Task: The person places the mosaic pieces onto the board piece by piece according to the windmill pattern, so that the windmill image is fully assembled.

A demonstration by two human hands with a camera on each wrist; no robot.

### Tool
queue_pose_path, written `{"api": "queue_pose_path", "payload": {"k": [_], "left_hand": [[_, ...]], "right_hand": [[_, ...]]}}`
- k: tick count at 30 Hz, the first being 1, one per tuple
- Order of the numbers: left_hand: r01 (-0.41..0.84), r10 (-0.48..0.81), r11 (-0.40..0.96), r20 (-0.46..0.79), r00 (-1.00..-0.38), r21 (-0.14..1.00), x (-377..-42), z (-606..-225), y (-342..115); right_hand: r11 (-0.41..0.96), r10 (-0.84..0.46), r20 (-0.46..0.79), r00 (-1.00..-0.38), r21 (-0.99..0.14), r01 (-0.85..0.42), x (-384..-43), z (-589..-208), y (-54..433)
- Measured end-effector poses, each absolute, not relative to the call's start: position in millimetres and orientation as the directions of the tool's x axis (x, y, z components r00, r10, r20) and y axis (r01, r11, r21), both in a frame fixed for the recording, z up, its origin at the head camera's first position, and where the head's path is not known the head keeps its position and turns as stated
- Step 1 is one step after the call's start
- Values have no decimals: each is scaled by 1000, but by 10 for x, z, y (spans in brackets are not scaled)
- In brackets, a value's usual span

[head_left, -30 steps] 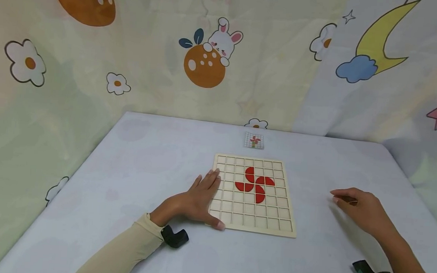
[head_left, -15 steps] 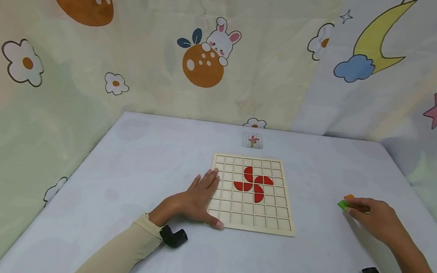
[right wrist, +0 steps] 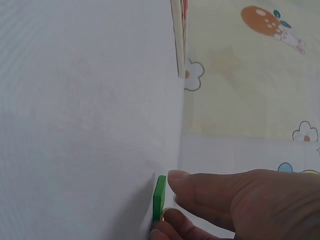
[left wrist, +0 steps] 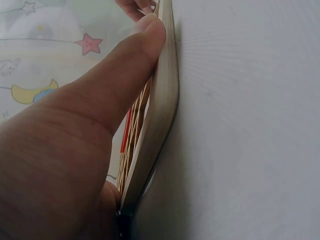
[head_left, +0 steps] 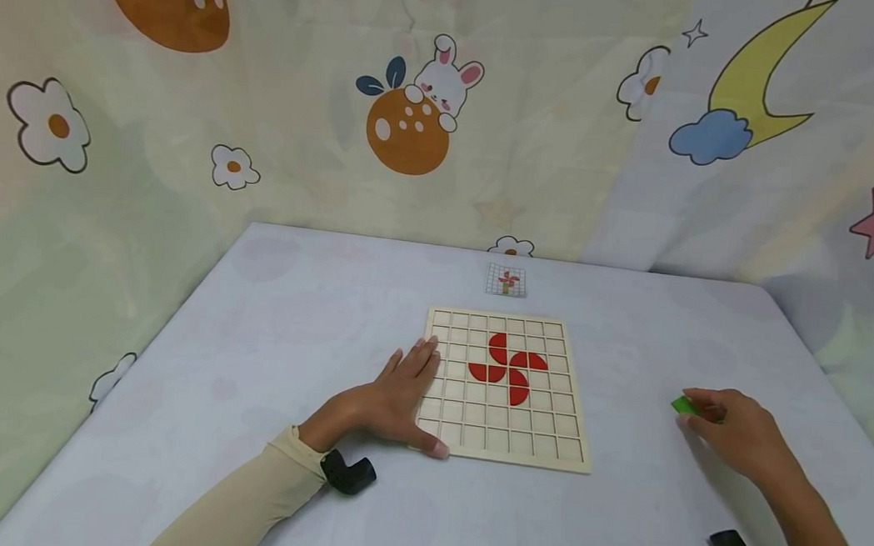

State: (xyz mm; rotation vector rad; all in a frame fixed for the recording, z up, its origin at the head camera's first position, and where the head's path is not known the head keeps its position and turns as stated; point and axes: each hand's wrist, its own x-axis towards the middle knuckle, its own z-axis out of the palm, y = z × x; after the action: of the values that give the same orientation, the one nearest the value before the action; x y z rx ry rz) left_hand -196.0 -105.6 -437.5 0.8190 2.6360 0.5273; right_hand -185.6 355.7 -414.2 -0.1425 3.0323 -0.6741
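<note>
A square wooden grid board (head_left: 472,438) lies on the table, with several red rounded tiles (head_left: 518,387) set in a pinwheel shape near its middle. My left hand (head_left: 395,400) rests spread along the board's left side, its thumb at the near edge; the left wrist view has that thumb (left wrist: 135,55) against the board's rim. Right of the board, my right hand (head_left: 739,429) pinches a green tile (head_left: 682,405) above the table. The right wrist view shows the green tile (right wrist: 159,198) between thumb and fingers, with a small orange patch below it, partly hidden by them.
A small picture card (head_left: 507,281) showing a pinwheel on a grid lies behind the board. The white-covered table (head_left: 293,298) meets a patterned cloth backdrop (head_left: 290,89) at the back and sides.
My right hand first had a brownish edge showing in its fingers, then fanned out green and orange tiles, and now shows only green in the head view. The left hand stays put.
</note>
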Motion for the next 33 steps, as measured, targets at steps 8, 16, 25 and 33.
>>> {"api": "queue_pose_path", "payload": {"k": [8, 16, 25, 33], "left_hand": [[471, 592, 768, -200, -781, 434, -1958, -4374, -1062], [476, 603, 756, -194, -774, 449, -1959, -4365, -1059], [474, 599, 761, -200, -775, 442, -1957, -4349, -1042], [472, 596, 763, -198, -778, 443, -1950, -4351, -1054]], "right_hand": [[905, -77, 5, -997, -420, -72, -1901, -4157, 3503], [919, -59, -37, -998, -393, -40, -1960, -4174, 3477], [897, -51, 22, -998, -438, -55, -1934, -4201, 3421], [873, -88, 113, -990, -470, -131, -1928, -4200, 3296]]}}
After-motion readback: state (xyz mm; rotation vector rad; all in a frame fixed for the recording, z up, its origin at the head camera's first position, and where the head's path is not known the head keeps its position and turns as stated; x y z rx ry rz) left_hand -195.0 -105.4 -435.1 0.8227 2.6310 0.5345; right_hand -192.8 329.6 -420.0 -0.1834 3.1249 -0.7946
